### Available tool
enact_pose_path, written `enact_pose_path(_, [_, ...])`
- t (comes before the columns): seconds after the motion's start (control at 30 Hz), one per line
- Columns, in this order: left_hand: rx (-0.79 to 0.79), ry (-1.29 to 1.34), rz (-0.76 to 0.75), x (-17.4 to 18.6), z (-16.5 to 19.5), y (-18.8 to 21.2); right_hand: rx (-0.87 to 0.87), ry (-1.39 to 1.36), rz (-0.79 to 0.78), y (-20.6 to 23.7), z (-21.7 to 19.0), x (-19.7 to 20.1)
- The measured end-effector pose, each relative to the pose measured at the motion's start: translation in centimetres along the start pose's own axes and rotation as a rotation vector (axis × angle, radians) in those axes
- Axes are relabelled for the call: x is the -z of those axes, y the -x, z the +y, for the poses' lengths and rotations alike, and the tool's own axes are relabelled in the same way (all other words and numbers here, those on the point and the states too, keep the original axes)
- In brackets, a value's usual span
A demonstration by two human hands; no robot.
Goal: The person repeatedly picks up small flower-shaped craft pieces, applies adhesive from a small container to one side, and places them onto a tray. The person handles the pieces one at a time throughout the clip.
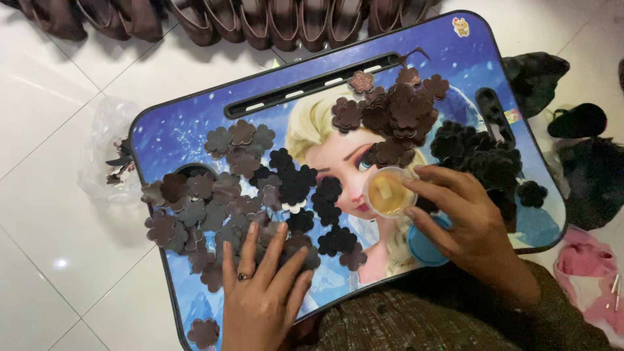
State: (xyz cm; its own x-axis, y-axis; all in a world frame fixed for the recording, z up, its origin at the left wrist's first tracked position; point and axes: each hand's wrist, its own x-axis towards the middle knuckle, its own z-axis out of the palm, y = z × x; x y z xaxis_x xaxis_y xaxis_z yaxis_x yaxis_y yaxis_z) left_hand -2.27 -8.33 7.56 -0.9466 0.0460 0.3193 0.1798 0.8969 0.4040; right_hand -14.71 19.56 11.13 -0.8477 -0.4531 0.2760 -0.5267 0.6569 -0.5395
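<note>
The small round cup (389, 192) of amber glue is being clasped by the right hand (469, 227), fingers closed around its rim, at three o'clock on the lap tray (195, 130); it is best being kept level; the left hand (260, 292) is being pressed flat, fingers spread, on brown flower cutouts (214, 208) at seven o'clock.

A small round clear cup (389, 192) of yellowish paste, perhaps glue, stands upright at about three o'clock of the flat dark-brown flower-shaped cutouts (214, 208) spread at nine o'clock.

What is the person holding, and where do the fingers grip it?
The right hand holds a small round container by its rim; the left hand lies flat on flower cutouts.
</note>
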Motion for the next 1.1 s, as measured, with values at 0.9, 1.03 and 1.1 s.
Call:
enact_pose_path(0.9, [0.161,-0.064,0.057,-5.0,3.8,-0.7,0.268,0.161,-0.044,-1.0,0.2,-2.1])
enact_pose_path(1.03, [0.126,-0.054,0.070,-5.3,4.5,-1.4,0.263,0.174,-0.042,-1.1,0.1,-2.3])
enact_pose_path(1.1, [0.151,-0.047,0.040,-5.2,4.6,-1.9,0.270,0.167,-0.013,-0.9,0.0,-2.0])
